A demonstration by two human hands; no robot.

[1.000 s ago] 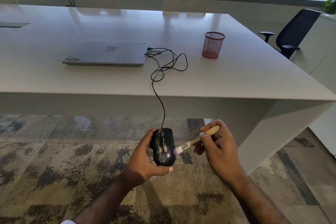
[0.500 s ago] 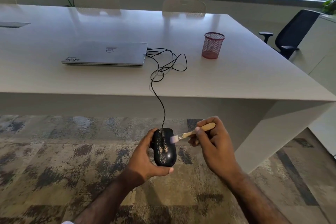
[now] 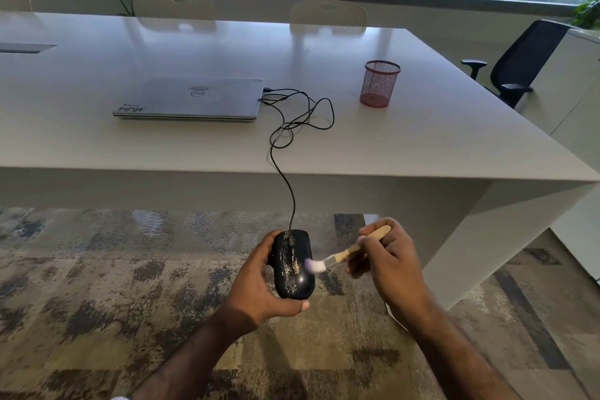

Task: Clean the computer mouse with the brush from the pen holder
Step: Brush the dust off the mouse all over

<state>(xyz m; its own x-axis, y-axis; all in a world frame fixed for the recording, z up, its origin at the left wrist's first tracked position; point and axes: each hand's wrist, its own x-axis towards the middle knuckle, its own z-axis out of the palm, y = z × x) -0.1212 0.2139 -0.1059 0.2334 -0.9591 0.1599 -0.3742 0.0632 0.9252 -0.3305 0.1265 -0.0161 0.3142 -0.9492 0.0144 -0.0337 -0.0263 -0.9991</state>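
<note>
low in the middle of the frame, my left hand [image 3: 259, 286] cups the black mouse [image 3: 293, 265] from below and behind, fingers wrapped on its left side, thumb under its near end; my palm hides the underside. pale dusty streaks run down the mouse's top. my right hand [image 3: 389, 265] pinches the brush [image 3: 349, 250] by its wooden handle, fingers closed round it; the handle's end pokes out above my knuckles, and the pale bristles are blurred where they touch the mouse's right side. both forearms are cut off by the bottom edge. the cable [image 3: 293, 198] climbs from the mouse over the near edge of the white table [image 3: 422, 140] into loose loops beside the closed laptop [image 3: 191, 97]. the red mesh pen holder [image 3: 380, 83] stands upper right of centre, well apart from the laptop. patterned carpet [image 3: 97, 286] lies open around my hands, below the table edge.
</note>
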